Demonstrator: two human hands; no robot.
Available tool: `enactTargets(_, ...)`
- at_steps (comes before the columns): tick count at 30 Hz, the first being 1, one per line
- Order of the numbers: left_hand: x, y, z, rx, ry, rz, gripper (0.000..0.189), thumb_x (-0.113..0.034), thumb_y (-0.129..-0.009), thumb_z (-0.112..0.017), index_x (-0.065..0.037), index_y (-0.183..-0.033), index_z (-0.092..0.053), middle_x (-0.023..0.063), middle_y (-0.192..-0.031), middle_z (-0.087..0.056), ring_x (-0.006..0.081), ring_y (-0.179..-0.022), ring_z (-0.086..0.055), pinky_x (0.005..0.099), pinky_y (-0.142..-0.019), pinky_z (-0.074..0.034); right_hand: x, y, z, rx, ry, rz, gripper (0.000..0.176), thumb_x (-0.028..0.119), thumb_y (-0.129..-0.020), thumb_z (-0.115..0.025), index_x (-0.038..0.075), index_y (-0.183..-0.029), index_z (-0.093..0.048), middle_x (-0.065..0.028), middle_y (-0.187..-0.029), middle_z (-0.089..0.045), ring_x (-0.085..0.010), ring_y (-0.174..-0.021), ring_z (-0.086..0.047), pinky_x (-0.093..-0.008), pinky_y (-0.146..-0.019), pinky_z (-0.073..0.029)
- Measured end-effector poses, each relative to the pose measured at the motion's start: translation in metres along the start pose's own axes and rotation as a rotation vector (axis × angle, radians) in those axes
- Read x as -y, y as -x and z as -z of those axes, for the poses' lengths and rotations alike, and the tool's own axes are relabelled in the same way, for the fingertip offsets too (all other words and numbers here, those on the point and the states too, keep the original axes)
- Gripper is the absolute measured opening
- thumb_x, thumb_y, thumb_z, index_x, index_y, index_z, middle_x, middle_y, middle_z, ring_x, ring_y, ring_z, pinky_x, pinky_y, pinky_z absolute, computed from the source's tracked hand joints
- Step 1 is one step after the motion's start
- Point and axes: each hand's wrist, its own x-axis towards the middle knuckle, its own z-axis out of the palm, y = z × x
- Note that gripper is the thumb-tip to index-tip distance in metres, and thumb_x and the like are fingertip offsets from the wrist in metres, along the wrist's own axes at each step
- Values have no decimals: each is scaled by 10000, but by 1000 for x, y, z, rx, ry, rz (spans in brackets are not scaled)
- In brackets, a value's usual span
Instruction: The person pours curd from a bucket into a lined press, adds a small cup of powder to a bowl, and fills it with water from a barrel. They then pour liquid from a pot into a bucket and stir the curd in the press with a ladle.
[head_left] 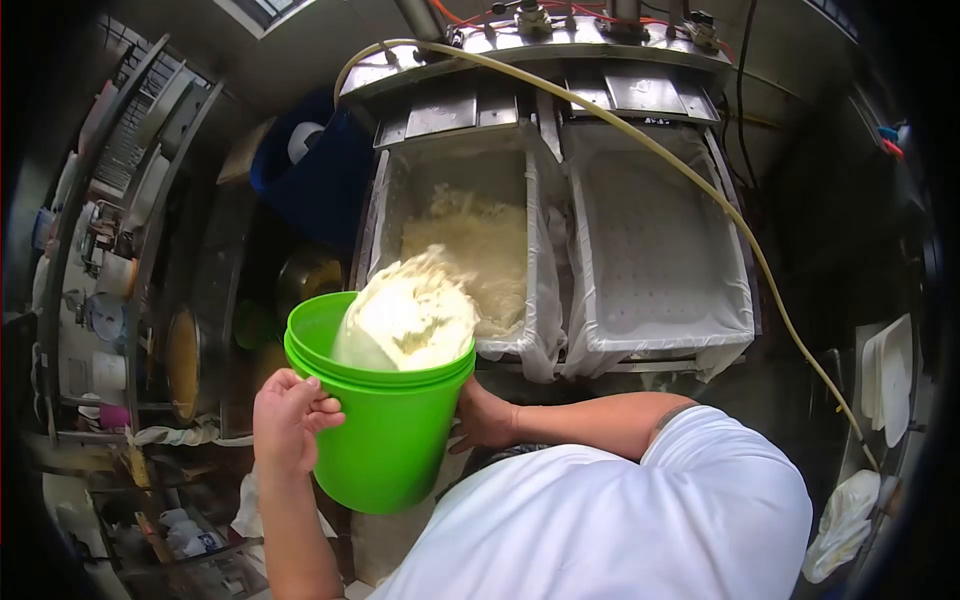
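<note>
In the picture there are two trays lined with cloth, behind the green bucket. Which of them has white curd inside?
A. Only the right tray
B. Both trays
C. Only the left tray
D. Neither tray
C: the left tray holds a heap of white curd, while the right tray shows only its bare cloth lining; the green bucket is tilted toward the left one.

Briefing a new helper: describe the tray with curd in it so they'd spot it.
Under the steel press sit two cloth-lined trays. Take the left tray, just beyond the green bucket. Only it holds white curd; the right tray shows bare cloth.
</note>
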Motion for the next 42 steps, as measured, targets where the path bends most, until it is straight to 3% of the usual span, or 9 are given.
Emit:
enactTargets(5, -11, -38, 11, 137, -71, 23, 164, -112, -981, -659, -39, -921, -525, 76, -769, -630, 119, -546, -643, 266, -460, -574, 10, -6, 14, 83, 123, -50, 1249, 1061, -694, -116, 308, -1681, 19, -97, -1761, 36, -525, -1565, -25, -741, -1191, -64)
enactTargets(11, -13, -70, 34, 258, -302, 23, 224, -171, -990, -689, -47, -915, -519, 49, -702, -616, 95, -456, -566, 244, -390, -496, 3, -10, 40, 14, 348, 26, 1126, 981, -813, -126, 274, -1687, -75, -155, -1743, -102, -451, -1561, -205, -624, -1211, -270)
enactTargets(13, -10, -77, 41, 299, -307, -13, 228, -171, -993, -692, -33, -930, -521, 40, -703, -621, 73, -461, -541, 236, -370, -442, 0, -1, 43, -202, 447, 115, 872, 773, -1010, -285, 146, -1614, -339, -202, -1580, -447, -380, -1418, -478, -501, -1121, -453)
enactTargets(14, -9, -80, 42, 308, -302, -11, 228, -171, -993, -692, -33, -930, -521, 40, -703, -621, 73, -461, -541, 236, -370, -442, -4, 8, 43, -213, 446, 115, 872, 773, -1010, -285, 146, -1614, -339, -202, -1580, -447, -380, -1418, -478, -501, -1121, -453)
enactTargets(17, -9, -83, 42, 329, -337, -50, 234, -190, -998, -692, -41, -920, -530, 23, -685, -610, 61, -453, -514, 228, -366, -404, 11, 38, -8, -835, 511, 673, 374, 345, -1111, -512, 26, -1304, -548, -56, -1007, -659, -119, -893, -661, -254, -768, -541)
enactTargets(19, -12, -85, 39, 313, -402, -89, 245, -210, -1000, -692, -49, -893, -542, 13, -668, -598, 59, -450, -501, 233, -369, -393, 27, 42, -24, -1093, 985, 993, 394, 310, -1063, -604, 8, -1315, -582, -165, -1132, -685, -308, -1060, -668, -418, -924, -544)
enactTargets(24, -20, -93, 28, 293, -512, -176, 276, -250, -1011, -681, -67, -850, -550, 6, -642, -580, 62, -433, -470, 239, -364, -365, 85, 18, -107, -854, 1746, 1375, 576, 421, -999, -664, -32, -1341, -565, -224, -1164, -676, -377, -1081, -669, -443, -925, -539)
enactTargets(35, -18, -99, 12, 96, -571, -365, 291, -243, -1012, -678, -57, -815, -571, 2, -613, -557, 61, -448, -449, 267, -403, -344, 119, 2, -129, -845, 1697, 947, 584, 575, -996, -584, 17, -1161, -619, -203, -994, -688, -400, -937, -690, -487, -829, -546)
enactTargets(42, 56, -69, 132, -427, -678, -573, 542, -394, -1051, -627, 28, -1376, -527, 132, -1160, -663, 201, -1078, -623, 336, -962, -482, 140, 4, -115, -861, 1633, 934, 640, 619, -992, -557, -11, -1087, -617, -240, -964, -678, -429, -943, -682, -521, -838, -528)
